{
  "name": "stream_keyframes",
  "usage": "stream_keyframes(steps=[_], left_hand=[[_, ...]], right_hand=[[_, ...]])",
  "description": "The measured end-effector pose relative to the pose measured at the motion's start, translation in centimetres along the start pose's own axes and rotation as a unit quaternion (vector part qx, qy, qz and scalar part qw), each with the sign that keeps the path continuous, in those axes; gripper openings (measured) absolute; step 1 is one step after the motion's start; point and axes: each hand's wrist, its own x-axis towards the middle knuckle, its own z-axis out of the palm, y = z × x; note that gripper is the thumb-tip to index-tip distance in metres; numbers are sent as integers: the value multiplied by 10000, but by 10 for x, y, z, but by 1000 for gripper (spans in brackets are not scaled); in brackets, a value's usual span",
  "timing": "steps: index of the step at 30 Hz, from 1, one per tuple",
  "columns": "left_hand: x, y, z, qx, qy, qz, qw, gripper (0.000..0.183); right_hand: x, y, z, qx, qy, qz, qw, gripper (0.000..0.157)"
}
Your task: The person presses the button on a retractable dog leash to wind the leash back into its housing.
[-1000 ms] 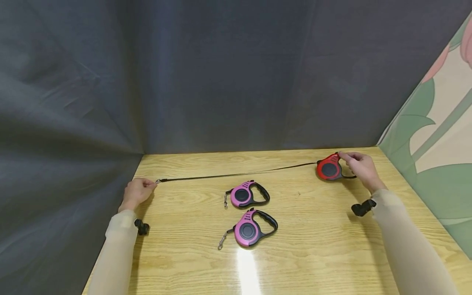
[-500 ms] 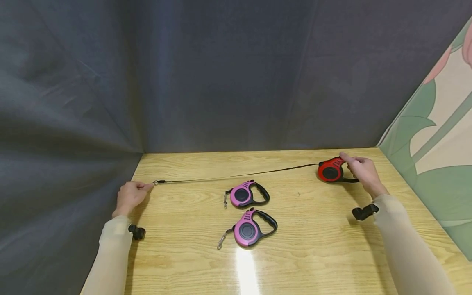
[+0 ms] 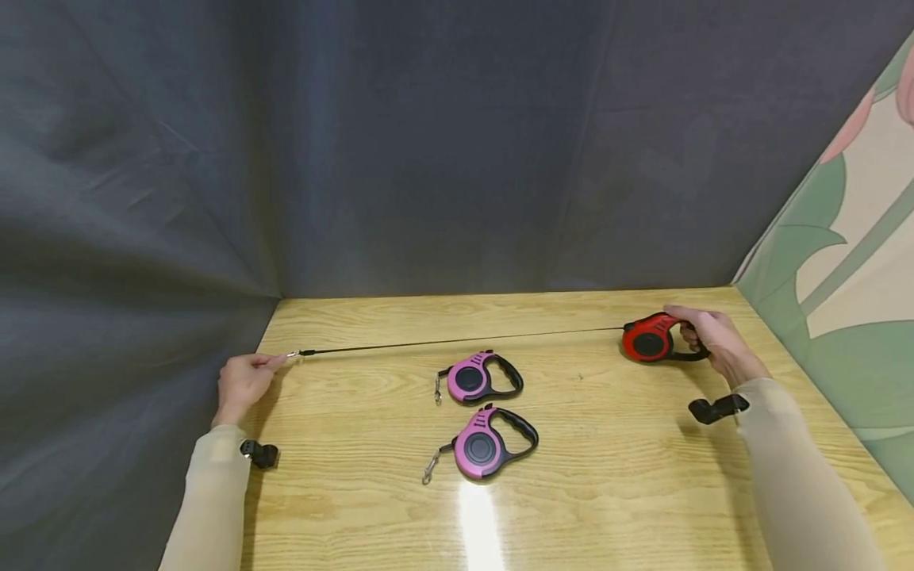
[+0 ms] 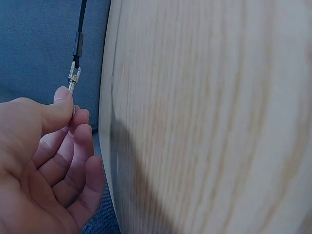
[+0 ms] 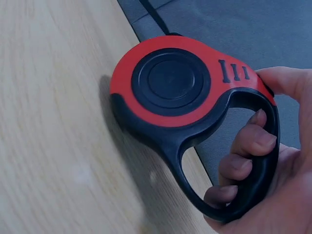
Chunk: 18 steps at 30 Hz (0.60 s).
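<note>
My right hand (image 3: 716, 337) grips the black loop handle of a red retractable dog leash (image 3: 647, 343), fingers wrapped through the loop. In the right wrist view the thumb lies at the top of the red case (image 5: 187, 117), by the button end. A thin black strap (image 3: 428, 342) runs taut from the case leftward across the table. At its far end my left hand (image 3: 243, 385) pinches the metal snap hook (image 4: 73, 83) between thumb and fingers. Two pink retractable leashes, an upper one (image 3: 468, 378) and a lower one (image 3: 478, 447), lie flat between the hands.
The wooden table (image 3: 600, 476) has a grey curtain (image 3: 457, 159) behind it and along its left side. A floral-patterned cloth (image 3: 857, 317) borders the right edge. The pink leashes' metal clips point left, just below the stretched strap.
My left hand has moved left with the hook. The red leash has shifted right and nearer, and my right fingers now wrap its handle. The strap is stretched straighter.
</note>
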Motion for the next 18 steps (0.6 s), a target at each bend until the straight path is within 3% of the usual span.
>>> stream_keyframes(steps=[5, 9, 18], left_hand=[[3, -1, 0, -21, 16, 16, 10000, 45], [5, -1, 1, -22, -19, 103, 9999, 43], [6, 1, 2, -78, 55, 168, 9998, 40]], right_hand=[[-1, 0, 0, 262, 22, 95, 9996, 42], [-3, 1, 0, 974, 97, 110, 9951, 39], [-4, 6, -3, 1650, -487, -538, 9836, 15]])
